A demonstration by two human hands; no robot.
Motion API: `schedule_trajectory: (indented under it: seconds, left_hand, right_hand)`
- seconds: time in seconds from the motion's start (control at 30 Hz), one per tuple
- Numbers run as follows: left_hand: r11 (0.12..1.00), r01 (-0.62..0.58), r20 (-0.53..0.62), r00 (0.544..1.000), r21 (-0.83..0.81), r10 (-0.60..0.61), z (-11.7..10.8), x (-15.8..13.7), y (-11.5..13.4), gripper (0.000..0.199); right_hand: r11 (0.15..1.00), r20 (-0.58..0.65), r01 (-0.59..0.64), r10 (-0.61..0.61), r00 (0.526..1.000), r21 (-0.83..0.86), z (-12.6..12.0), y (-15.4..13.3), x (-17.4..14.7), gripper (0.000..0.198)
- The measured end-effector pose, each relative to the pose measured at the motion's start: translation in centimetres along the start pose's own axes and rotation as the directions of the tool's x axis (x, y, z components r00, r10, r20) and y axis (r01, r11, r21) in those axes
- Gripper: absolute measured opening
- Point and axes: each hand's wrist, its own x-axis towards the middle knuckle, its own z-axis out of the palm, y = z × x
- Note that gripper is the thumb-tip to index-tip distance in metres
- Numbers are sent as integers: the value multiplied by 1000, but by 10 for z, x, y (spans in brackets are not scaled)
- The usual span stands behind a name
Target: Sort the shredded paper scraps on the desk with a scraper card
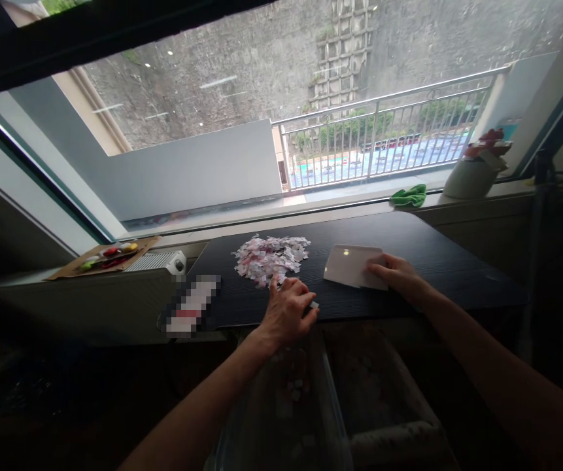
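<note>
A heap of small white and pinkish paper pieces [269, 258] lies on the dark table [359, 229]. My left hand [291, 307] is at the heap's near side, over the front edge of the table. Its fingers are loosely bent and spread, with the thumb apart. A small white piece [314, 305] shows by the fingertips; whether they touch it is unclear. To the right, my right hand [399, 275] grips a flat white, shiny-faced card [352, 265] by its right end, tilted just above or against the tabletop.
Below the table edge stands a clear plastic bin [333, 386] with a few white pieces inside, beside another pale-rimmed container [393, 435]. A green cloth [409, 195] and a pale jug-like container [472, 173] sit on the windowsill. A radiator [156, 261] stands left.
</note>
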Motion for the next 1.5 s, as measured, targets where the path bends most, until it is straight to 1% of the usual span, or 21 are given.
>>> schedule_trajectory:
  seconds: [0.07, 0.17, 0.3, 0.47, 0.57, 0.67, 0.73, 0.8, 0.9, 0.97, 1.03, 1.07, 1.13, 1.2, 1.23, 1.3, 1.37, 1.5]
  left_hand:
    - [1000, 13, 47, 999, 6, -13, 3, -2, 6, 20]
    - [1000, 3, 64, 998, 17, -4, 5, -12, 7, 22]
    - [1000, -23, 27, 999, 7, 23, 7, -21, 5, 25]
    - [999, -45, -23, 999, -8, 45, 11, -20, 8, 17]
    - [998, -61, -49, 997, -26, 59, 12, -20, 10, 15]
    - [996, -42, -64, 997, -82, 37, 12, -19, 12, 14]
    - [988, 19, -50, 998, -152, -27, 12, -15, 12, 13]
    - [960, 138, -16, 989, -243, -147, 12, -9, 10, 13]
    - [865, 324, 62, 943, -383, -326, 11, 1, 4, 16]
    - [796, 400, 136, 914, -454, -382, 9, 6, 0, 19]
    - [762, 443, 179, 895, -473, -409, 8, 11, -1, 21]
    - [772, 443, 168, 895, -456, -414, 7, 13, -1, 20]
    - [844, 388, 77, 918, -370, -388, 7, 19, 4, 15]
    - [919, 298, -14, 950, -260, -312, 10, 25, 11, 13]
    - [941, 260, -33, 961, -217, -273, 11, 27, 15, 14]
    - [965, 199, -24, 978, -171, -206, 14, 29, 22, 16]
    - [979, 143, 9, 990, -144, -143, 16, 27, 29, 18]
    - [994, 47, 72, 997, -95, -40, 15, 16, 35, 23]
  right_hand:
    - [999, -14, 38, -39, 999, -8, 2, 3, -2, 13]
    - [995, -33, 97, -98, 995, -36, 1, 5, -4, 13]
    - [990, -55, 133, -136, 989, -54, 2, 10, -2, 16]
    - [989, -68, 134, -138, 988, -60, 3, 20, 6, 19]
    - [988, -60, 144, -148, 987, -58, 3, 22, 7, 22]
    - [985, -60, 155, -159, 985, -74, 3, 22, 6, 23]
    - [981, -67, 162, -170, 983, -103, 3, 22, 6, 23]
    - [980, -63, 169, -176, 982, -105, 3, 22, 5, 24]
    - [983, -48, 168, -172, 984, -75, 3, 20, 3, 24]
    - [983, -48, 167, -171, 984, -73, 3, 18, 1, 24]
    - [983, -51, 167, -171, 984, -81, 3, 15, -1, 22]
    - [983, -50, 164, -169, 984, -84, 3, 14, -2, 22]
    - [984, -49, 155, -160, 986, -87, 3, 12, -4, 20]
    - [984, -50, 153, -158, 986, -92, 3, 11, -4, 19]
    - [983, -50, 159, -164, 985, -96, 3, 11, -5, 18]
    - [978, -50, 179, -185, 982, -108, 3, 11, -5, 17]
    - [972, -44, 201, -208, 977, -120, 3, 12, -4, 17]
    - [961, -49, 236, -245, 968, -147, 3, 16, -1, 17]
